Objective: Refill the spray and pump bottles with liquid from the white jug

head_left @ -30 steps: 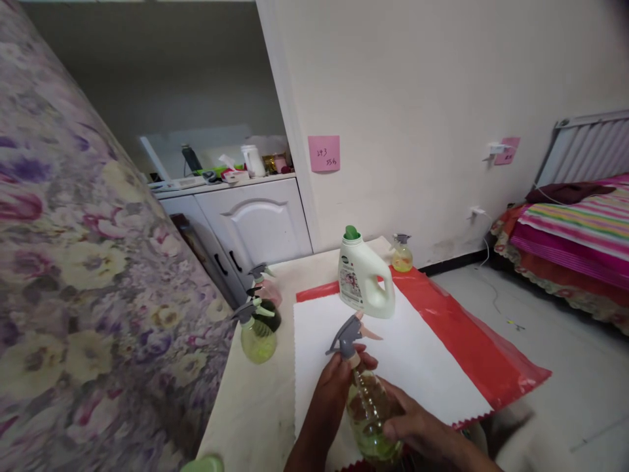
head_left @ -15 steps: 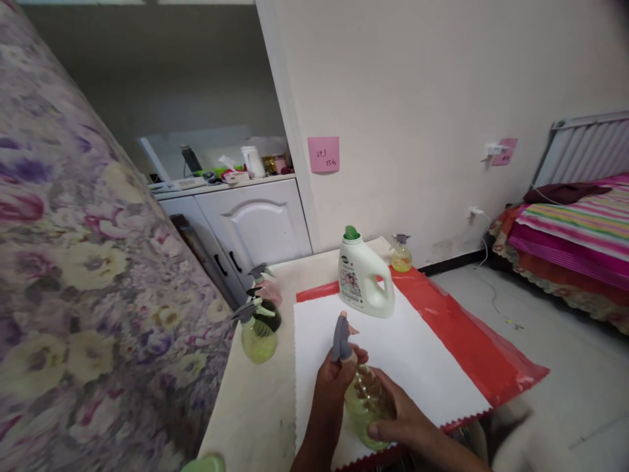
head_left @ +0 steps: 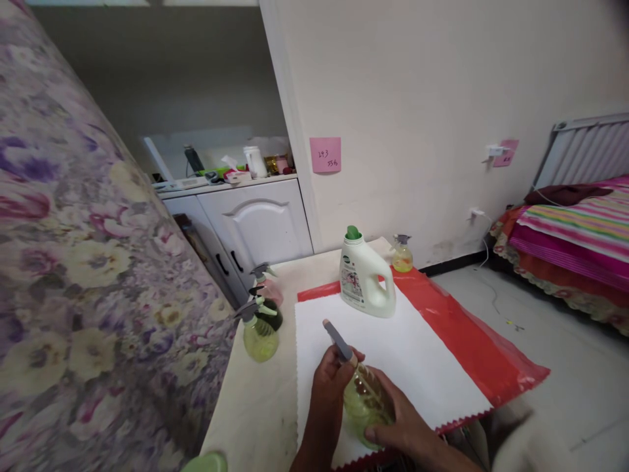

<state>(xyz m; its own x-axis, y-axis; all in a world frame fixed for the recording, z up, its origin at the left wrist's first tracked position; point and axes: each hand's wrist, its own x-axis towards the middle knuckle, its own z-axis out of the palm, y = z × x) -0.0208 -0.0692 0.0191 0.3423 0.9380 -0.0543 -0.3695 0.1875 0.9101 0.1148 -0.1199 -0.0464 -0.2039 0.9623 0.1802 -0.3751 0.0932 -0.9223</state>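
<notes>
A clear spray bottle (head_left: 362, 408) with yellowish-green liquid is tilted over the white sheet (head_left: 417, 367). My right hand (head_left: 401, 419) wraps round its ribbed body, thumb low on the near side. At the neck, my left hand (head_left: 333, 375) closes its fingers on the collar of the grey trigger head (head_left: 339, 339). The head points up and to the left, its trigger out of sight. Beyond the hands, a white detergent jug (head_left: 366, 278) with a green cap stands upright on the sheet.
Left on the table (head_left: 246, 406) stand a yellow-green spray bottle (head_left: 260, 341), a dark one (head_left: 272, 314) and a pink one (head_left: 270, 288). Another spray bottle (head_left: 403, 254) is at the far right corner. Red plastic (head_left: 466, 334) overhangs the right edge. A floral curtain (head_left: 98, 295) hangs at left.
The grey trigger head has turned at the bottle's neck, so its trigger no longer shows at the right. Both hands keep nearly the same place on the bottle.
</notes>
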